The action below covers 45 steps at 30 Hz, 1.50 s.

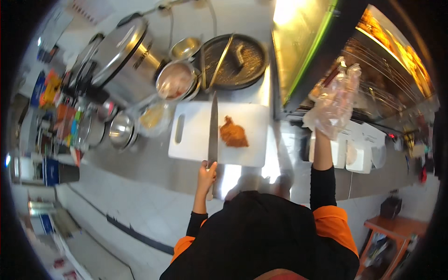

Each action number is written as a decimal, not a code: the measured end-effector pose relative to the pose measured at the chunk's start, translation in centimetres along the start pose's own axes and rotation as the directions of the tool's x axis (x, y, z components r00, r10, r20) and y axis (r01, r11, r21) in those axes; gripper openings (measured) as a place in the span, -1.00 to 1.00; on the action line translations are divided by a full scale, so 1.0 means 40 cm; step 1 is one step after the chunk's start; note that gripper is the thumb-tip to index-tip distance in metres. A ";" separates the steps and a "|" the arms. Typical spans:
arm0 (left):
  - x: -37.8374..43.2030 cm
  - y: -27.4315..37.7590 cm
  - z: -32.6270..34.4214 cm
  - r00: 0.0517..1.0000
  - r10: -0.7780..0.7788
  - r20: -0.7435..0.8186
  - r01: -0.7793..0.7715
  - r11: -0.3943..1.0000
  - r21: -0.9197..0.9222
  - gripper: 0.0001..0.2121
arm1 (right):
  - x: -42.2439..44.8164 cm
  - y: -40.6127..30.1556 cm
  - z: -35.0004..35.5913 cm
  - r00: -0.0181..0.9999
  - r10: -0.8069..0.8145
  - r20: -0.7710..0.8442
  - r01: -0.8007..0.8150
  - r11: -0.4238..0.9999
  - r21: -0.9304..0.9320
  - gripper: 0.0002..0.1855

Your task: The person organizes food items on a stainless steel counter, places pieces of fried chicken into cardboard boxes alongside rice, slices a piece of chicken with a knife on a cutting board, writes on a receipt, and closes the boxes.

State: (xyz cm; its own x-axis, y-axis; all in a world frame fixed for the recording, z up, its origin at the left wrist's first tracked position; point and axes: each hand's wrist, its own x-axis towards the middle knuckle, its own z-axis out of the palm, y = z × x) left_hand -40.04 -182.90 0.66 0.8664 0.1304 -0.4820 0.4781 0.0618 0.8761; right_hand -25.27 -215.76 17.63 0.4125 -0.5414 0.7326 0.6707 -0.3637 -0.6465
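My left hand point(207, 176) grips the handle of a long kitchen knife point(213, 129), whose blade lies over the white cutting board point(192, 143). To the right of the blade, a piece of browned, fried-looking food point(233, 133) rests on the board. My right hand point(332, 108), wrapped in loose clear plastic like a disposable glove, is stretched forward to the right, in front of a lit case point(381, 56) with wire racks and browned food. A dark red strip shows near its fingertips; whether the hand holds it is unclear under the blurred plastic.
A round black pan point(252, 77) with tongs point(221, 61) stands beyond the board. Metal bowls point(120, 129), a bowl of pale food point(175, 79) and a large steel pot point(120, 52) are at the left. White open containers point(358, 157) sit below the case at the right.
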 end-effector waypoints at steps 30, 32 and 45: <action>0.013 -0.064 0.120 0.995 0.088 0.056 -0.103 0.771 0.629 -0.74 | -0.503 0.064 -0.023 0.410 0.807 0.425 -0.910 0.393 0.131 -0.45; 0.044 -0.052 0.072 0.997 0.080 -0.001 -0.059 0.745 0.664 -0.73 | -0.553 0.051 -0.006 0.649 0.594 0.475 -0.606 0.781 -0.150 -0.42; -0.012 0.184 -0.011 0.988 0.013 0.156 -0.147 0.408 0.901 -0.80 | -0.438 0.180 0.161 0.486 0.284 0.827 0.039 0.938 -0.345 -0.19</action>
State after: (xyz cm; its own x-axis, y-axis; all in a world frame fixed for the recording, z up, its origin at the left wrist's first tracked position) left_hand -36.98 -182.08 7.34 0.8843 -0.0245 -0.4663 0.1972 -0.8856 0.4204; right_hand -23.69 -204.02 1.51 0.9004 0.2602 0.3486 0.4324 -0.6240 -0.6509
